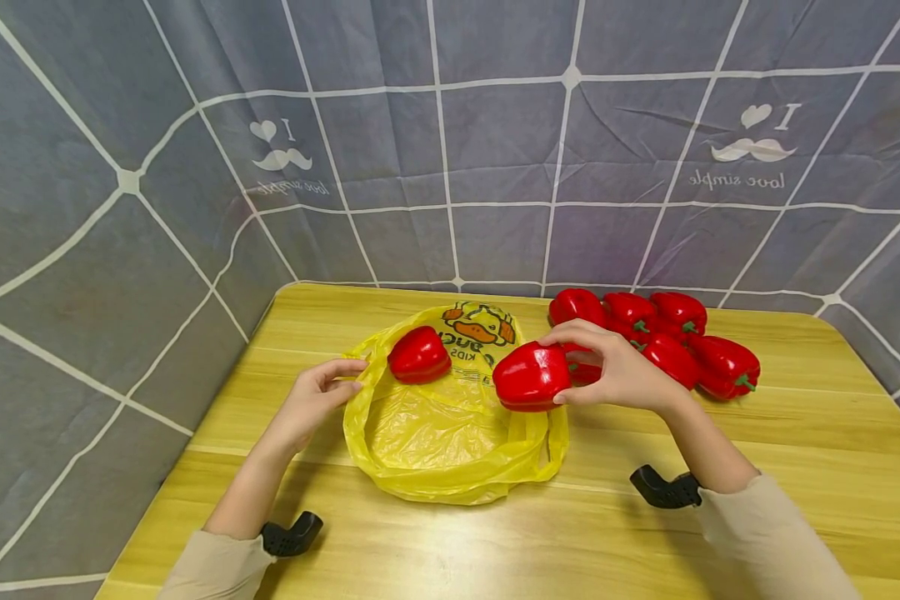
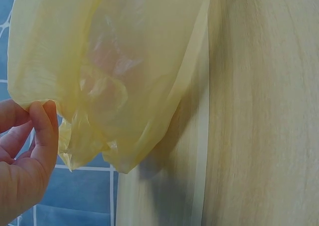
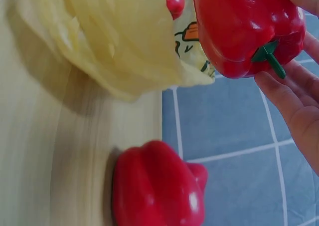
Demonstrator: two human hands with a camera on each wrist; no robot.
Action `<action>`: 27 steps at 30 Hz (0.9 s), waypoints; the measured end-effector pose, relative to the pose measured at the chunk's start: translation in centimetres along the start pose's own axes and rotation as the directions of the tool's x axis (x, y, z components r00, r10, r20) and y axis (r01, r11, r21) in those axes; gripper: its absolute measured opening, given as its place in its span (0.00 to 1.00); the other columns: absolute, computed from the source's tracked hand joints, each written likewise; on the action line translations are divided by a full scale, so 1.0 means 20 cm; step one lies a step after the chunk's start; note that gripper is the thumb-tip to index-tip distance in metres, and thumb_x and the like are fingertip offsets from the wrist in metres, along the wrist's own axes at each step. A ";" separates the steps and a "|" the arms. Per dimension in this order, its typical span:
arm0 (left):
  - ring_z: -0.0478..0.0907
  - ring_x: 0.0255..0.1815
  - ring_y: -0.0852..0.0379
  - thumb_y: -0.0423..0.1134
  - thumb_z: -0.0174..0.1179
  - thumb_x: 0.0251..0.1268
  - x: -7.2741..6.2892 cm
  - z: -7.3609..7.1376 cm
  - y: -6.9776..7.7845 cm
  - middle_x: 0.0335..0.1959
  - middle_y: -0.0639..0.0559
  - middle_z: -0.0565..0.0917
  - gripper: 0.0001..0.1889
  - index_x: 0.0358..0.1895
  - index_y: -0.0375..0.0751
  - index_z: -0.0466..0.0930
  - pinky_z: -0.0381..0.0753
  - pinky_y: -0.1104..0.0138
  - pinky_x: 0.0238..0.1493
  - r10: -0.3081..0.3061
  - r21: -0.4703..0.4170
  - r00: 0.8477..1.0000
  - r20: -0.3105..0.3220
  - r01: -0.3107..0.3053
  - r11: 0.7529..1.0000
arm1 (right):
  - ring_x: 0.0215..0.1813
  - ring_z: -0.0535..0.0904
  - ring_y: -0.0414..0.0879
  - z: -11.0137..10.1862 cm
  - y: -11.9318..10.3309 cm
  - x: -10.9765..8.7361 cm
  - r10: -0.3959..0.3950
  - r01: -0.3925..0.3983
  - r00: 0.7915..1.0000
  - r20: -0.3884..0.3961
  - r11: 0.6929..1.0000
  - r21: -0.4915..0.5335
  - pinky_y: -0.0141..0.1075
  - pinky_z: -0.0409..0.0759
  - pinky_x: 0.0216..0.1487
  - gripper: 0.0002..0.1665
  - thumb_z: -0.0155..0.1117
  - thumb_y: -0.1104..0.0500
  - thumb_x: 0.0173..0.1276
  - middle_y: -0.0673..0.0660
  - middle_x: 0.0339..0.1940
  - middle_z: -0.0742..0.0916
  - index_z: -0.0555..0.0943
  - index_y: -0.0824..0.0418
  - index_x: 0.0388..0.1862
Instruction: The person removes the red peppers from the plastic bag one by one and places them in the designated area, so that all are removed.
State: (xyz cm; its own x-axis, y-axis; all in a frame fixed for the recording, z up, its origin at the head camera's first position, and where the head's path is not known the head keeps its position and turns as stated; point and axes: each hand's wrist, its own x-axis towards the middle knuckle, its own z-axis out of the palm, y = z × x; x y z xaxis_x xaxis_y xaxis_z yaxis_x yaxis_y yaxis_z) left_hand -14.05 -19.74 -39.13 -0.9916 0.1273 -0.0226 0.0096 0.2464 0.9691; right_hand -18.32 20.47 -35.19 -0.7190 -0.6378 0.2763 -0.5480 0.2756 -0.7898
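Observation:
A yellow plastic bag (image 1: pixel 435 475) with a printed duck lies spread on the wooden table, its mouth wide. My left hand (image 1: pixel 318 404) pinches the bag's left rim between thumb and fingers; the left wrist view shows this pinch on the thin plastic (image 2: pixel 134 76). Inside the bag, toward the back left, rests one red bell pepper (image 1: pixel 420 355). Another bell pepper (image 1: pixel 531 377) is held by my right hand (image 1: pixel 615 367) over the bag's right side. In the right wrist view, that pepper's green stem (image 3: pixel 269 56) faces the palm side.
Several more red bell peppers (image 1: pixel 723 367) lie grouped at the table's back right, partly behind my right hand. A grey cloth (image 1: pixel 495 167) with white lines hangs behind the table (image 1: pixel 817 467). Black wrist-worn devices (image 1: pixel 667 487) sit near both sleeves.

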 end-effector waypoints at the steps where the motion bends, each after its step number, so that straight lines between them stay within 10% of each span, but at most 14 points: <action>1: 0.77 0.37 0.62 0.28 0.54 0.64 0.00 0.00 0.00 0.51 0.33 0.75 0.19 0.57 0.23 0.70 0.77 0.72 0.42 0.000 -0.001 1.000 0.001 0.000 1.000 | 0.55 0.72 0.43 0.00 0.00 -0.01 0.007 -0.007 1.000 -0.001 1.000 0.001 0.36 0.77 0.50 0.31 0.75 0.65 0.49 0.53 0.54 0.76 0.76 0.60 0.54; 27: 0.77 0.37 0.61 0.28 0.54 0.64 0.00 0.00 0.00 0.50 0.33 0.75 0.18 0.57 0.24 0.71 0.77 0.72 0.42 -0.003 0.011 1.000 -0.002 0.003 1.000 | 0.55 0.72 0.37 -0.11 0.11 -0.25 0.057 -0.058 0.996 -0.069 0.998 -0.007 0.25 0.73 0.52 0.34 0.75 0.67 0.48 0.57 0.55 0.76 0.74 0.61 0.56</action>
State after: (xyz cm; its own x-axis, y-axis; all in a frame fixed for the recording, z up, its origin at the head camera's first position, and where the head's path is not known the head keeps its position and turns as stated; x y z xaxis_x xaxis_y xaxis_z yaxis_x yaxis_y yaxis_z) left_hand -14.03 -19.76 -39.07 -0.9919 0.1246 -0.0247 0.0082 0.2572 0.9663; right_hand -16.86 25.84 -37.20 -0.7770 -0.5697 0.2677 -0.5085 0.3174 -0.8005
